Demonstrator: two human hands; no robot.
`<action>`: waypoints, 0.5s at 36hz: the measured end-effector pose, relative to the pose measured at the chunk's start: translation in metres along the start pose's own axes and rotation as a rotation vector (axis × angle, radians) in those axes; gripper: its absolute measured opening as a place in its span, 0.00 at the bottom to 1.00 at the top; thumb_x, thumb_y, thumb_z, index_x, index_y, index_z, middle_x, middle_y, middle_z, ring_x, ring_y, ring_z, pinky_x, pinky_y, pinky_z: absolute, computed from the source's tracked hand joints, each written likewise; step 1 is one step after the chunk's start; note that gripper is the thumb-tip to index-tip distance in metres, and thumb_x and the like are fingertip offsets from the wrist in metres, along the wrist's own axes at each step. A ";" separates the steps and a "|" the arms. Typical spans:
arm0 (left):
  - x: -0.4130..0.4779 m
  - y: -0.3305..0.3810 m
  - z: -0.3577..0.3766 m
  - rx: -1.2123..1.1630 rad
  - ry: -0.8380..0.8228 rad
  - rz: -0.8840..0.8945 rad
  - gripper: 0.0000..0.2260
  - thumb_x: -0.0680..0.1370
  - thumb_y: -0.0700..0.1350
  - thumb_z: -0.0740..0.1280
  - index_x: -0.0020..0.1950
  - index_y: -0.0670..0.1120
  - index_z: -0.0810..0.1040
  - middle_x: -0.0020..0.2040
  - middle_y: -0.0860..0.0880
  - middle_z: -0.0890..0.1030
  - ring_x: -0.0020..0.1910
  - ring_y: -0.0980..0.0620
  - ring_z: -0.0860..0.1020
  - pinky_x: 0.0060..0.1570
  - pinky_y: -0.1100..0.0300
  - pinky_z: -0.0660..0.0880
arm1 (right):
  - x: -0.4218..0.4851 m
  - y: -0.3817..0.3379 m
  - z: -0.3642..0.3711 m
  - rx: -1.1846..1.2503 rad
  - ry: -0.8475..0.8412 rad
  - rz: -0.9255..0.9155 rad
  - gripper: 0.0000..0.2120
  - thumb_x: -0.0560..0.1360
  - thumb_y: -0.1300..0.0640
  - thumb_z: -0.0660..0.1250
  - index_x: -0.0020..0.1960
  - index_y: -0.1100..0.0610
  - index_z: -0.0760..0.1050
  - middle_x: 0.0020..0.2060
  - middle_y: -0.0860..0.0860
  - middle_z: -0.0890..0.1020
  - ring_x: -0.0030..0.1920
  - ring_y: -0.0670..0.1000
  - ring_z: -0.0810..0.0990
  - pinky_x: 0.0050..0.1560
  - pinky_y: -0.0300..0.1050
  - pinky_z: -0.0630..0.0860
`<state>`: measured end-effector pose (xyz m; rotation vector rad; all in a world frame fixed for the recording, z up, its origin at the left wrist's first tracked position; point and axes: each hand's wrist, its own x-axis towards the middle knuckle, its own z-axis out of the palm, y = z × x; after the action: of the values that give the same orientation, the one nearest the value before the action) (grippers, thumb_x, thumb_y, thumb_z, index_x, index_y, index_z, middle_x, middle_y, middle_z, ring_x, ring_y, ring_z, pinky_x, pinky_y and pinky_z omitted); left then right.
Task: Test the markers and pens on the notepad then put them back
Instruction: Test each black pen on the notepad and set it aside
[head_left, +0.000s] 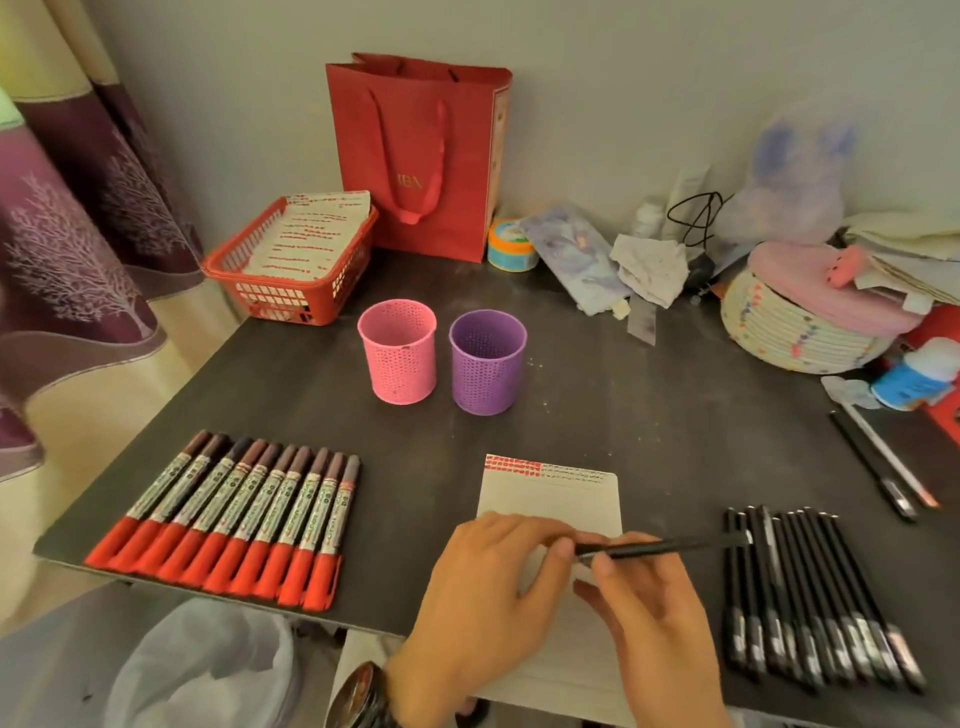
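Observation:
A white notepad lies at the front of the dark table, with red and dark scribbles along its top edge. Over it both my hands hold one black pen, lying level. My left hand pinches its left end. My right hand grips it just to the right of that. A row of several red-capped markers lies at the left. Several black pens lie in a row at the right. An empty pink cup and purple cup stand behind the notepad.
A red basket with papers and a red paper bag stand at the back left. Clutter and a woven basket fill the back right. Two more pens lie at the far right. A plastic-lined bin sits below the table's front edge.

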<state>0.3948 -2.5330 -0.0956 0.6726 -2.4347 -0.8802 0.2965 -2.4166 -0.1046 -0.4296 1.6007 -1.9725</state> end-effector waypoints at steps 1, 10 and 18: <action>-0.002 0.004 0.001 -0.055 -0.053 -0.018 0.15 0.82 0.64 0.53 0.61 0.63 0.76 0.52 0.67 0.79 0.54 0.63 0.76 0.54 0.66 0.71 | 0.000 0.000 0.000 -0.025 -0.005 -0.005 0.08 0.67 0.55 0.72 0.46 0.49 0.81 0.49 0.56 0.87 0.51 0.53 0.86 0.44 0.45 0.82; 0.019 0.016 0.004 -0.268 -0.185 -0.072 0.22 0.77 0.70 0.48 0.40 0.60 0.74 0.40 0.59 0.77 0.41 0.57 0.75 0.39 0.67 0.68 | 0.010 -0.031 0.000 -0.040 -0.079 -0.028 0.09 0.69 0.48 0.70 0.44 0.53 0.82 0.27 0.55 0.73 0.27 0.55 0.68 0.30 0.47 0.65; 0.026 0.023 -0.002 -0.285 -0.222 -0.058 0.24 0.75 0.71 0.47 0.32 0.56 0.66 0.32 0.58 0.72 0.35 0.57 0.69 0.36 0.65 0.64 | 0.020 -0.052 -0.006 -0.183 -0.021 -0.153 0.11 0.76 0.48 0.65 0.41 0.51 0.82 0.25 0.52 0.76 0.24 0.48 0.72 0.25 0.37 0.70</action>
<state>0.3692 -2.5332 -0.0716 0.5666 -2.4173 -1.3582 0.2654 -2.4170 -0.0582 -0.6604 1.7900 -1.9303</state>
